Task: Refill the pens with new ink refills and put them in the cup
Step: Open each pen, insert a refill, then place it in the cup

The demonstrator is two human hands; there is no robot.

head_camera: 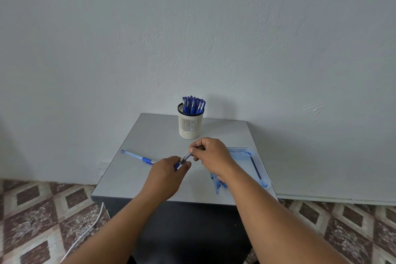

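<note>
Currently left hand (169, 167) grips the pen barrel (177, 165); right hand (211, 154) pinches the refill (186, 156). Refill looks thin, bendy: hold it near the barrel mouth.

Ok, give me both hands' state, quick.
Left hand: grips the pen barrel.
Right hand: pinches the refill going into it.
</note>
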